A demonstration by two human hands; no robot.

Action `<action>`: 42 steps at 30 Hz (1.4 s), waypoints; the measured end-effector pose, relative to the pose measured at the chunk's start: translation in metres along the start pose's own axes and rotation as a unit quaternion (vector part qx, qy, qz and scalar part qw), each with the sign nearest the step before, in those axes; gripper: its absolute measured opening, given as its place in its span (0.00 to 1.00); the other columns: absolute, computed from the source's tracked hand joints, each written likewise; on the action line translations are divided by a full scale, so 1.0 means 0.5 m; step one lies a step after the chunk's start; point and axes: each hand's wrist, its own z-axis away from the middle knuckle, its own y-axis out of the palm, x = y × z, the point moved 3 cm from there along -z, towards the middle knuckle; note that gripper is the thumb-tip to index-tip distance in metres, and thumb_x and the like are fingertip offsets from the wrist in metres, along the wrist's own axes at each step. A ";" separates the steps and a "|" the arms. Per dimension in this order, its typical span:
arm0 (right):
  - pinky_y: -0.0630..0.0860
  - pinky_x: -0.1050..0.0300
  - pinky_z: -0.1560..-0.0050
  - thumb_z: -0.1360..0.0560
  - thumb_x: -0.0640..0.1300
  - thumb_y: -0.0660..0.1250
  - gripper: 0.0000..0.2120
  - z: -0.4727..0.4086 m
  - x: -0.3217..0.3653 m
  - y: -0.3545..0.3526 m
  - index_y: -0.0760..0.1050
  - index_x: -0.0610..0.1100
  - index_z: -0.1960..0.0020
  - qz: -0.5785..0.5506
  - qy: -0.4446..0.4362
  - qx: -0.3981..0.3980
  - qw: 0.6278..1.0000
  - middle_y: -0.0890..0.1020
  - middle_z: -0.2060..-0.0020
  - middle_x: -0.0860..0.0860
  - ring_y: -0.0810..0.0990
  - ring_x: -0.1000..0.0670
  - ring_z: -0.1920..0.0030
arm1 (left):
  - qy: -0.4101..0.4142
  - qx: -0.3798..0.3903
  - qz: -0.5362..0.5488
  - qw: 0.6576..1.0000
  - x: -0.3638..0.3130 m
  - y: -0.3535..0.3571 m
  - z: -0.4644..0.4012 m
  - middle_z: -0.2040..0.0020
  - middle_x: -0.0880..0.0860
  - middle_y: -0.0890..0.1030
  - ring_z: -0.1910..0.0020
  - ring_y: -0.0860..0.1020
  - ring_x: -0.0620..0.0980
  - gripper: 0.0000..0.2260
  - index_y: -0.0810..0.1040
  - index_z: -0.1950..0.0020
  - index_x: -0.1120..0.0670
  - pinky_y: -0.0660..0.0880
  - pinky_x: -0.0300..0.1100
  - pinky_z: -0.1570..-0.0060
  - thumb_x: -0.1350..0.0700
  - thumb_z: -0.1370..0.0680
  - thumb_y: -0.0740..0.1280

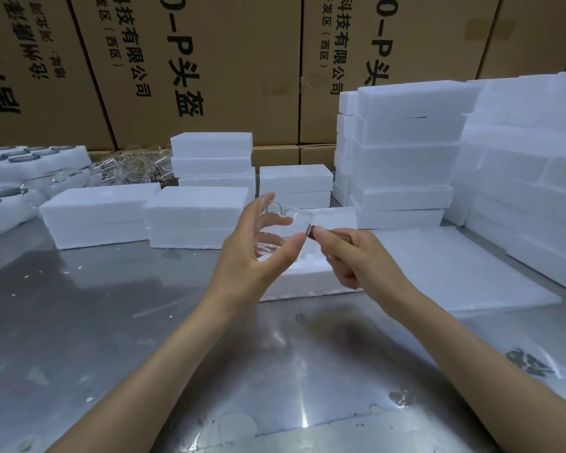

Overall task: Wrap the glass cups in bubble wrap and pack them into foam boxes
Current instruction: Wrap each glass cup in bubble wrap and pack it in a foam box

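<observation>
I hold a clear glass cup (283,228) with a pouring spout above the steel table (111,322). My left hand (252,253) cups the glass body, fingers curled around it. My right hand (350,253) grips the cup's brown wooden handle (314,231), thumb on top. Under the cup lies a flat white foam piece (311,276). A sheet of bubble wrap (307,403) lies flat on the table near me. More clear glass cups (128,168) stand at the back left.
Closed white foam boxes (196,217) sit in low stacks across the middle, with tall stacks (402,152) to the right. A white foam sheet (455,269) lies at right. Foam trays with dark round items (13,158) are far left. Brown cartons (209,60) line the back.
</observation>
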 end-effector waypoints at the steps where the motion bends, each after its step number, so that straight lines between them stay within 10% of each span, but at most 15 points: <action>1: 0.55 0.63 0.76 0.22 0.55 0.62 0.25 0.001 0.003 0.004 0.64 0.51 0.76 -0.028 0.015 0.012 0.999 0.58 0.78 0.55 0.54 0.54 0.77 | 0.004 -0.002 0.002 1.000 -0.002 -0.001 0.000 0.45 0.38 0.78 0.52 0.79 0.37 0.31 0.63 0.31 0.40 0.76 0.34 0.56 0.38 0.31 0.68; 11: 0.53 0.63 0.79 0.19 0.51 0.52 0.25 -0.005 -0.018 -0.010 0.56 0.47 0.73 -0.255 0.136 -0.029 0.957 0.57 0.78 0.53 0.54 0.54 0.79 | 0.010 -0.011 0.019 1.000 0.001 0.009 -0.002 0.44 0.38 0.78 0.51 0.80 0.40 0.34 0.61 0.31 0.41 0.74 0.31 0.54 0.32 0.34 0.63; 15: 0.66 0.64 0.75 0.20 0.57 0.55 0.27 -0.006 -0.014 -0.020 0.67 0.47 0.75 -0.188 0.088 -0.048 0.977 0.65 0.78 0.51 0.66 0.52 0.78 | -0.040 -0.052 0.107 0.992 0.012 -0.005 -0.010 0.35 0.50 0.75 0.44 0.79 0.45 0.34 0.63 0.28 0.47 0.77 0.35 0.50 0.31 0.28 0.60; 21: 0.79 0.64 0.59 0.26 0.56 0.66 0.13 0.000 -0.011 0.022 0.78 0.47 0.49 -0.074 0.039 -0.012 0.996 0.84 0.58 0.54 0.84 0.55 0.57 | -0.096 -0.068 0.174 0.978 0.007 -0.002 -0.009 0.30 0.51 0.72 0.35 0.75 0.51 0.37 0.63 0.26 0.46 0.76 0.41 0.40 0.31 0.32 0.50; 29: 0.78 0.64 0.49 0.36 0.57 0.72 0.23 0.006 -0.008 0.042 0.76 0.51 0.44 -0.075 -0.011 -0.045 0.996 0.84 0.51 0.57 0.82 0.60 0.50 | -0.071 -0.032 0.151 0.985 -0.002 0.038 0.010 0.43 0.35 0.77 0.46 0.77 0.32 0.13 0.63 0.37 0.36 0.69 0.33 0.42 0.42 0.19 0.47; 35: 0.78 0.60 0.50 0.32 0.56 0.70 0.19 0.001 -0.011 0.015 0.80 0.46 0.46 -0.187 0.024 -0.037 0.981 0.84 0.49 0.51 0.83 0.53 0.49 | -0.014 0.021 0.110 0.994 -0.009 0.024 -0.001 0.28 0.41 0.64 0.31 0.66 0.36 0.45 0.54 0.25 0.44 0.62 0.35 0.31 0.32 0.36 0.70; 42: 0.77 0.56 0.45 0.30 0.57 0.64 0.24 0.007 -0.010 0.023 0.80 0.42 0.42 -0.335 0.094 0.104 0.932 0.83 0.47 0.47 0.81 0.51 0.47 | 0.144 -0.051 -0.073 0.985 -0.025 0.008 0.014 0.30 0.43 0.69 0.34 0.69 0.35 0.32 0.62 0.29 0.48 0.65 0.30 0.35 0.54 0.27 0.75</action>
